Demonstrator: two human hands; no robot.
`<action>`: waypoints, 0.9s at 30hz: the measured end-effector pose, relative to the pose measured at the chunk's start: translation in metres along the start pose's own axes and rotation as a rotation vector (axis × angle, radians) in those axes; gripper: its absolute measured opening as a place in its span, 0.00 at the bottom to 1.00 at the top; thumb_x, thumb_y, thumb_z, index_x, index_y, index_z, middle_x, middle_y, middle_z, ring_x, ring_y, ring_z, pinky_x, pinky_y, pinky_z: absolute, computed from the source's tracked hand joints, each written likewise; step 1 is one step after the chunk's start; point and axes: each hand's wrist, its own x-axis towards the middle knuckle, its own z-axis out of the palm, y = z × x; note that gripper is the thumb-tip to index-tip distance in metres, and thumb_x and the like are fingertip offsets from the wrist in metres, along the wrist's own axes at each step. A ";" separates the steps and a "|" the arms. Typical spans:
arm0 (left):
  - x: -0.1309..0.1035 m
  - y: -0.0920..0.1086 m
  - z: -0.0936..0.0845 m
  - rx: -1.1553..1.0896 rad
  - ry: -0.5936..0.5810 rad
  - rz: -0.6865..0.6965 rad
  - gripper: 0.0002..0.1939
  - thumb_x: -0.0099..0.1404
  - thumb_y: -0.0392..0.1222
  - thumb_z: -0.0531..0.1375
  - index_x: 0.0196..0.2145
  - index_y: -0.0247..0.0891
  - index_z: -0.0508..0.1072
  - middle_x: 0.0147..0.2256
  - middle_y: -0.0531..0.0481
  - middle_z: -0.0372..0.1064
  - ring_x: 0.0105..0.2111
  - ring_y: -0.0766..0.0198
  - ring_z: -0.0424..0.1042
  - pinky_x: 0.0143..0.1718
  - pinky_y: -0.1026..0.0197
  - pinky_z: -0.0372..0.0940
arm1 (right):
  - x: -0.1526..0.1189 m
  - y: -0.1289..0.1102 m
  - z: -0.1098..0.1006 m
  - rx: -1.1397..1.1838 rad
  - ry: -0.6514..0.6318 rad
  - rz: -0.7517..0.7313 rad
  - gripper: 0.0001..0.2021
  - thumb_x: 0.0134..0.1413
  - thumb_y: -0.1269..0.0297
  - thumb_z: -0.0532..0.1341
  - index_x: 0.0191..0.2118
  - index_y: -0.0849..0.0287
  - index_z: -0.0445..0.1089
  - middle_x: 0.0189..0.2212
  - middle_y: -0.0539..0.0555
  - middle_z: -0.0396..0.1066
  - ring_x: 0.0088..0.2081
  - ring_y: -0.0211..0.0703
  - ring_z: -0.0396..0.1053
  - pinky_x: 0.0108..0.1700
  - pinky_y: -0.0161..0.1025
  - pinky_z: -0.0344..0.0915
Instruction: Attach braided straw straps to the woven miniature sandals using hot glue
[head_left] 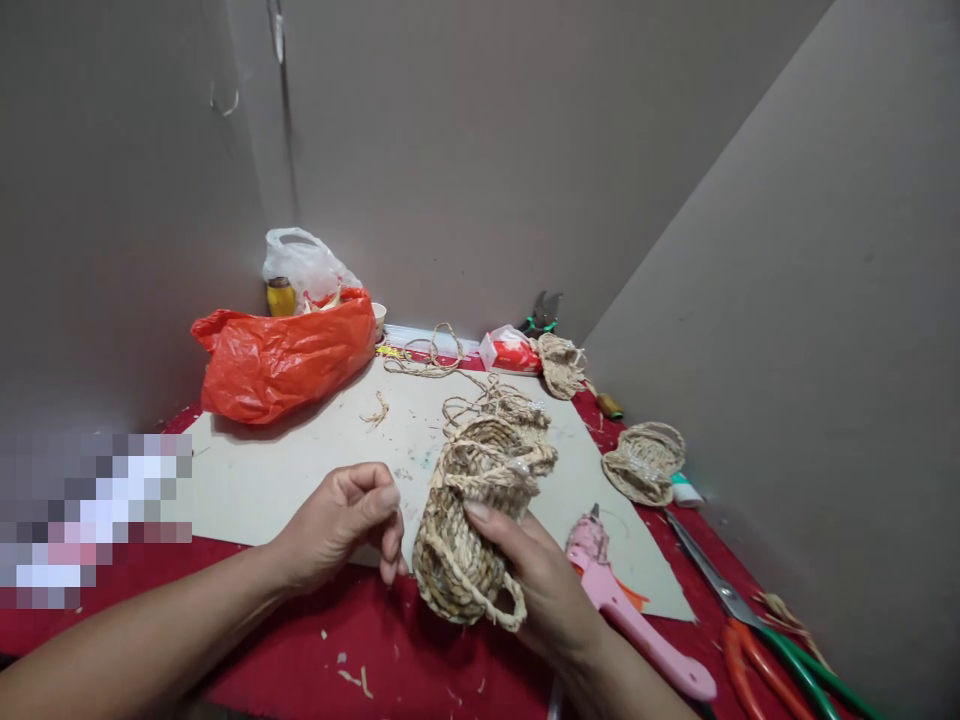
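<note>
My right hand [536,580] grips a woven straw piece [469,545], shaped like a small slipper or basket, with its thumb pressed on top. A braided cord loops across the near end of the piece. Just left of it, my left hand [349,525] is closed with the thumb against the curled fingers, apart from the weave; anything in the pinch is too small to make out. Behind the held piece, loose straw cord [435,368] and more woven straw [514,400] lie on the pale board [277,490].
Right of my hand lies a pink glue gun [637,620], then large scissors [739,605] with red and green handles. More woven straw pieces [645,462] rest along the right. A red plastic bag [281,365] stands back left. Tissues [512,352] and pliers [544,312] lie behind.
</note>
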 end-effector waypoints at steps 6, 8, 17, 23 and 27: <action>-0.001 0.001 0.007 0.038 0.055 -0.005 0.17 0.65 0.50 0.57 0.25 0.34 0.64 0.18 0.55 0.67 0.15 0.72 0.67 0.19 0.71 0.60 | 0.000 0.004 0.000 -0.073 -0.108 -0.011 0.17 0.50 0.57 0.65 0.43 0.63 0.72 0.31 0.57 0.77 0.37 0.50 0.75 0.47 0.48 0.66; -0.003 0.000 0.008 0.048 0.035 -0.012 0.15 0.63 0.49 0.60 0.27 0.35 0.64 0.17 0.55 0.68 0.14 0.73 0.66 0.18 0.72 0.60 | 0.000 0.004 0.001 -0.108 -0.152 0.004 0.17 0.51 0.57 0.65 0.43 0.63 0.72 0.30 0.57 0.77 0.35 0.50 0.75 0.45 0.47 0.67; 0.000 0.001 -0.002 -0.049 -0.177 -0.159 0.12 0.60 0.45 0.63 0.31 0.35 0.66 0.19 0.53 0.72 0.15 0.70 0.69 0.18 0.70 0.64 | 0.002 -0.003 -0.002 -0.248 -0.327 0.009 0.13 0.52 0.59 0.63 0.39 0.64 0.74 0.29 0.56 0.76 0.31 0.46 0.74 0.32 0.39 0.69; 0.002 0.007 -0.004 0.018 -0.205 -0.221 0.12 0.62 0.45 0.62 0.30 0.35 0.65 0.19 0.52 0.72 0.15 0.70 0.69 0.20 0.70 0.63 | 0.003 -0.001 -0.005 -0.283 -0.311 0.001 0.12 0.52 0.59 0.64 0.35 0.64 0.75 0.26 0.54 0.75 0.28 0.42 0.72 0.31 0.36 0.68; 0.002 0.009 -0.001 0.065 -0.168 -0.234 0.12 0.62 0.46 0.62 0.30 0.35 0.65 0.19 0.53 0.71 0.16 0.70 0.70 0.21 0.69 0.64 | 0.003 -0.002 -0.003 -0.278 -0.286 -0.011 0.10 0.50 0.59 0.65 0.33 0.62 0.76 0.23 0.51 0.74 0.26 0.39 0.71 0.32 0.36 0.68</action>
